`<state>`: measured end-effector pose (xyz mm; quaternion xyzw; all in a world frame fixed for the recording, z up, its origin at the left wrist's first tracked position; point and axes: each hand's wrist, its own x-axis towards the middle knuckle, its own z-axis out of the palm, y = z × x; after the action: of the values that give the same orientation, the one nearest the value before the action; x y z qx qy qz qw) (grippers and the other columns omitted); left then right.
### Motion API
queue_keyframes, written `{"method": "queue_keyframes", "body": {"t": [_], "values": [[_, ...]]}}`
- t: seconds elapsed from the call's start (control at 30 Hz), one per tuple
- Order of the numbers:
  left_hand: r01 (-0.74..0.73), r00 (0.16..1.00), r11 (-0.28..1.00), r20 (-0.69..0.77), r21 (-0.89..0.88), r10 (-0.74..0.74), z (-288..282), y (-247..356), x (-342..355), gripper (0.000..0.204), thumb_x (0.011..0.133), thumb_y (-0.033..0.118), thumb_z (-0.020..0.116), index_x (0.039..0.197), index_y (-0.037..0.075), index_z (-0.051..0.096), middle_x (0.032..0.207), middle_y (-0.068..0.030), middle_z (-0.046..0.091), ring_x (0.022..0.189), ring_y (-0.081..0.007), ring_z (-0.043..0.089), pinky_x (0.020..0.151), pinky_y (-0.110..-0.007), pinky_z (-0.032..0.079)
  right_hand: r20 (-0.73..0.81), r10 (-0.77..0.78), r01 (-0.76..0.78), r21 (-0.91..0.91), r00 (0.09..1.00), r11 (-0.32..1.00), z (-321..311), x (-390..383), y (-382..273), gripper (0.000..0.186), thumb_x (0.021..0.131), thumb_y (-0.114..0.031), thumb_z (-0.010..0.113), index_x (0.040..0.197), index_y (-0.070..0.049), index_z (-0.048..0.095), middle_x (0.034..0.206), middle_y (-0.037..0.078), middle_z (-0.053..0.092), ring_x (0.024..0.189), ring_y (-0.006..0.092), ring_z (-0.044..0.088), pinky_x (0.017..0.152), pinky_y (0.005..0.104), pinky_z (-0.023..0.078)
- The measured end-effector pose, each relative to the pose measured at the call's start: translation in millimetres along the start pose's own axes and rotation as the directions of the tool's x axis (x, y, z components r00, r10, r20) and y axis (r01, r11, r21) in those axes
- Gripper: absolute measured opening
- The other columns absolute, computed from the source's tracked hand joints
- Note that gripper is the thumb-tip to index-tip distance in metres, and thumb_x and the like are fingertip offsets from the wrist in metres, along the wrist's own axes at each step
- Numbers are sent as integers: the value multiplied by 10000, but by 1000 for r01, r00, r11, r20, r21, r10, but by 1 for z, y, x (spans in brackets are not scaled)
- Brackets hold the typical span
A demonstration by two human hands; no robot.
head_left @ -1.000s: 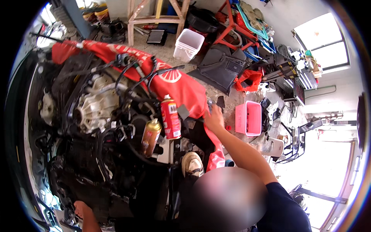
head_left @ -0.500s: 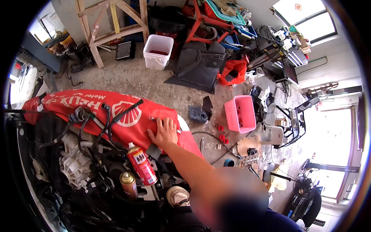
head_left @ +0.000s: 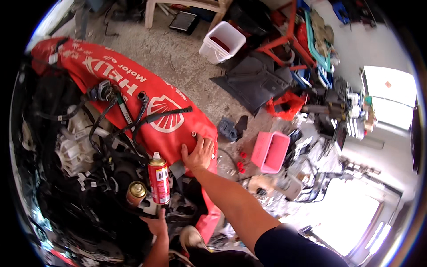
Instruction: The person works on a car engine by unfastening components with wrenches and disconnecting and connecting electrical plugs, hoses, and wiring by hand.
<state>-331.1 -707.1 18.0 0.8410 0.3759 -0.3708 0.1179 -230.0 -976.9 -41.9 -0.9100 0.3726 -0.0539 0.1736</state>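
Observation:
My right hand (head_left: pixel 199 153) lies on the red fender cover (head_left: pixel 155 91), fingers spread. A small silver metal piece (head_left: pixel 194 134) sits just beyond its fingertips. My left hand (head_left: pixel 156 223) is low in the engine bay, below a red spray can (head_left: pixel 159 180). Its thumb stands apart from the fingers, which are partly lost in shadow; I see nothing held. Left of the red can stands a shorter gold-topped spray can (head_left: pixel 136 194). A black hose (head_left: pixel 162 115) with connectors lies over the cover's inner side.
A pale metal engine part (head_left: pixel 75 149) and dark wiring fill the bay at left. On the floor beyond stand a white bucket (head_left: pixel 222 43), black plastic panels (head_left: pixel 253 80), a red bag (head_left: pixel 286 107) and a pink bin (head_left: pixel 270 152). A wooden stand (head_left: pixel 189 5) is at the back.
The view has turned, shifting the scene. My left hand has come into sight below the red can, which now appears more upright. My right hand still rests on the cover.

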Motion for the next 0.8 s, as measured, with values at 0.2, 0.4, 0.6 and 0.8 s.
{"method": "queue_keyframes", "body": {"t": [0.2, 0.4, 0.6, 0.8], "values": [[-24, 994, 998, -106, 66, 31, 5, -16, 3, 1317, 583, 539, 841, 1494, -12, 65, 1084, -299, 628, 1000, -466, 601, 849, -514, 473, -25, -52, 52, -20, 998, 998, 5, -2, 3, 644, 755, -392, 676, 1222, 6, 483, 1063, 208, 480, 1033, 421, 457, 915, 519, 383], [80, 990, 995, -124, 53, -73, 18, -35, 7, 1368, 497, 481, 893, 1480, -38, 96, 1082, -267, 639, 969, -448, 610, 811, -489, 489, 120, -19, 16, 28, 993, 999, 10, -20, 10, 641, 767, -407, 687, 1230, -6, 499, 1137, 235, 496, 1074, 428, 454, 964, 564, 339], [-263, 936, 885, -325, -383, 137, 39, -10, 34, 1257, 539, 286, 939, 1473, -21, 157, 1271, -220, 538, 1136, -278, 555, 945, -417, 474, 744, -411, -543, 667, 527, 511, -18, 33, 125, 276, 859, -65, 633, 1101, -3, 515, 907, 83, 531, 839, 139, 530, 726, 288, 430], [-354, 899, 828, -401, -435, 175, -40, -28, -4, 715, 653, 126, 816, 1289, 31, 503, 1087, -38, 646, 920, -132, 612, 791, -308, 509, 410, -826, 176, 846, 387, 503, 22, 242, 239, 172, 826, -110, 685, 957, -6, 643, 710, 86, 644, 571, 147, 602, 541, 292, 484]]}}
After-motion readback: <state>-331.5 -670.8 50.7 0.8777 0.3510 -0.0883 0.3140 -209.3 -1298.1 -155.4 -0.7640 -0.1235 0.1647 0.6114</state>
